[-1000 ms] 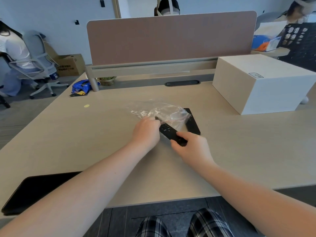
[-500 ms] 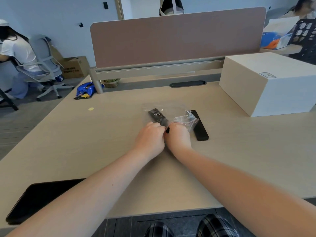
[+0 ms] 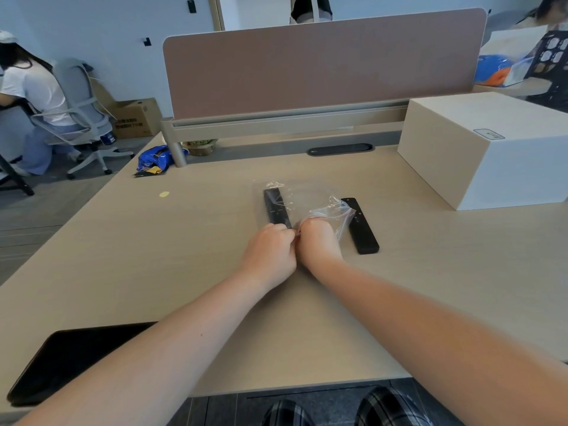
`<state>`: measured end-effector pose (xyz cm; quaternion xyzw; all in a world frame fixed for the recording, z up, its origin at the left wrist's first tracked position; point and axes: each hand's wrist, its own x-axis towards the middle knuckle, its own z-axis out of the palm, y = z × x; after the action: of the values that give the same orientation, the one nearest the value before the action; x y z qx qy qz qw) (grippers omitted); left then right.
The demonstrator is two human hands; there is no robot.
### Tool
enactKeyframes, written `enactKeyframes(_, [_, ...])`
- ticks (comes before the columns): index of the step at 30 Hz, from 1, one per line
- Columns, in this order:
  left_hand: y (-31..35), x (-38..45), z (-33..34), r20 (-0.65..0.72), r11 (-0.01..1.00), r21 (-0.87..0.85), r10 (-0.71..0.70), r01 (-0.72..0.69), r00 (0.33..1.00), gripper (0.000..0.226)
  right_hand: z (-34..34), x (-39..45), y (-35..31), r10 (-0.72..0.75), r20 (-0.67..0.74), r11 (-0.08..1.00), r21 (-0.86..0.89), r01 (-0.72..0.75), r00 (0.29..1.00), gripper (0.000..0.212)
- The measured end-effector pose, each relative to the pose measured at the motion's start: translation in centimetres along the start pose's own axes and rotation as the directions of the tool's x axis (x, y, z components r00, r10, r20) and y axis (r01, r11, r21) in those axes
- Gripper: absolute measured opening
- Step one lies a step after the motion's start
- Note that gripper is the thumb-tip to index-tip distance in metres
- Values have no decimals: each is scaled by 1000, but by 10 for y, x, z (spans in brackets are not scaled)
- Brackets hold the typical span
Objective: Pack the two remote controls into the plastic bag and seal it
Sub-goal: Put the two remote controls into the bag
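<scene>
Pinching the bag [image 3: 307,204] mouth: left hand [image 3: 270,250] and right hand [image 3: 319,244] sit knuckle to knuckle at its near edge, both closed on the plastic, likely to spread the opening or keep it from sliding on the tabletop [image 3: 153,256]. Left remote [image 3: 276,207] lies inside the bag along its left side, so the load is parked clear of the mouth. Right of the hands, second remote [image 3: 360,225] lies bare on the tabletop, just beside the bunched bag corner, within easy reach. Half packed by my read; not yet sealed.
</scene>
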<state>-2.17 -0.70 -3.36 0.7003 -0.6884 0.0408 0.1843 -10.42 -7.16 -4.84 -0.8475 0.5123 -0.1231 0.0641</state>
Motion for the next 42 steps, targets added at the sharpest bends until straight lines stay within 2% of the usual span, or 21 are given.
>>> enactKeyframes(2, [-1, 0, 0, -2, 1000, -9, 6, -6, 1000, 21, 0, -1, 1, 21, 14, 999, 38, -21, 1000, 21])
enactKeyframes(5, [-2, 1, -1, 2, 1000, -3, 9, -9, 1000, 24, 0, 0, 4, 1, -39, 1000, 27, 0, 999, 20])
enactKeyframes(7, [-3, 2, 1, 7, 1000, -6, 4, -4, 1000, 25, -1, 1, 4, 21, 6, 999, 29, -22, 1000, 21])
enactKeyframes(9, [-5, 2, 2, 9, 1000, -16, 1, -1, 1000, 24, -6, -2, 4, 20, -6, 995, 94, -19, 1000, 22])
enactKeyframes(12, [-6, 3, 2, 6, 1000, -26, 3, -2, 1000, 21, -15, -18, 12, -69, -38, 971, 225, 76, 997, 22])
enactKeyframes(15, [-4, 2, 1, -27, 1000, -22, 18, -18, 999, 25, -24, -43, 32, -61, -183, 953, 280, 112, 981, 20])
enactKeyframes(18, [-1, 3, 3, -58, 999, 4, 35, -35, 998, 31, -33, -51, 61, 124, -326, 942, 335, -8, 937, 18])
enactKeyframes(21, [2, 2, 4, -105, 999, 17, 49, -48, 993, 31, -35, -47, 85, 282, -237, 913, 364, -185, 930, 22])
enactKeyframes(24, [7, 3, 5, -112, 999, -27, 24, -27, 993, 30, -32, -49, 98, 347, -87, 907, 284, -310, 934, 43])
enactKeyframes(30, [13, 9, 4, -27, 995, -72, -76, 74, 997, 32, -35, -44, 93, 292, 5, 950, 114, -291, 956, 55])
enactKeyframes(33, [13, 10, 3, -6, 992, -74, -106, 105, 994, 33, -39, -42, 89, 288, 0, 955, 81, -287, 958, 34])
enactKeyframes(35, [14, 11, 1, 3, 991, -67, -115, 115, 993, 36, -41, -42, 91, 313, -17, 945, 105, -309, 950, 13])
enactKeyframes(37, [15, 10, 0, 16, 991, -64, -118, 118, 993, 35, -44, -42, 95, 356, 2, 922, 163, -352, 935, 6])
enactKeyframes(40, [16, 11, -1, 34, 990, -67, -122, 124, 992, 32, -53, -46, 100, 476, 22, 817, 359, -451, 879, 29])
enactKeyframes(42, [14, 13, -1, 43, 989, -68, -126, 129, 991, 33, -63, -50, 102, 541, -30, 742, 488, -460, 841, 34])
